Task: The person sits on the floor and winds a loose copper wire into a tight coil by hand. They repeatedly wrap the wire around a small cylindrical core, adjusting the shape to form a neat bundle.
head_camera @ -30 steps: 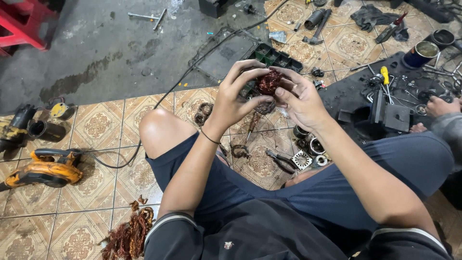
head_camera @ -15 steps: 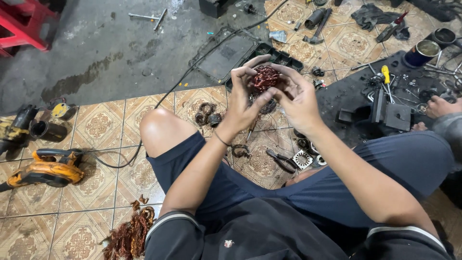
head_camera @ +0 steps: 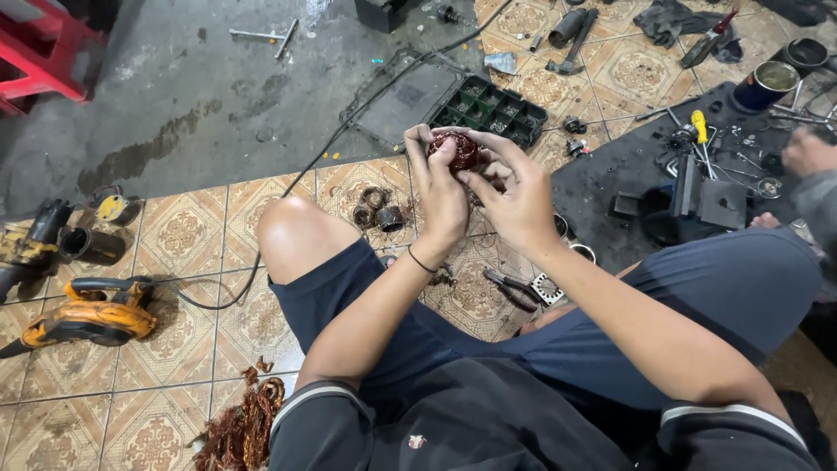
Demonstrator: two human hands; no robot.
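Copper-wound armature [head_camera: 455, 150] now lifted higher; both hands [head_camera: 488, 187] still clasp it.

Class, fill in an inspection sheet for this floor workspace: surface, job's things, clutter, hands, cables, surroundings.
Surface: patterned tile floor meeting bare concrete.
Job's things: reddish copper-wound coil, held up in front of the knees.
Clutter: pliers, black compartment tray, yellow-handled screwdriver, copper wire scraps.
Hands: left hand and right hand both grip the coil.
Cables: black cable runs across the floor.
Surroundings: orange power tool, red stool.
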